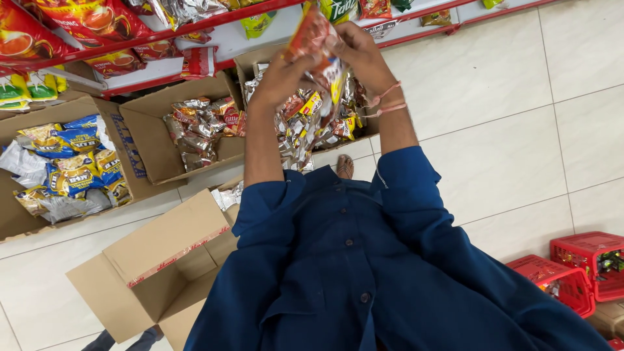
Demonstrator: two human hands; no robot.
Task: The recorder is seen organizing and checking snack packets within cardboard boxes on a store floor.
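Both my hands are raised in front of me, holding a long strip of small red, yellow and silver sachets (316, 45). My left hand (281, 77) grips the strip's left side, while my right hand (361, 55), with pink threads at the wrist, pinches its top right. The strip hangs down over an open cardboard box (246, 60) filled with more sachet strips. My blue shirt fills the lower middle of the view.
Cardboard boxes stand on the tiled floor: one with silver packets (198, 130), one with blue and yellow packets (71, 162), one empty (162, 273). A red and white shelf (214, 36) with snack bags runs along the top. Red baskets (585, 270) sit at lower right.
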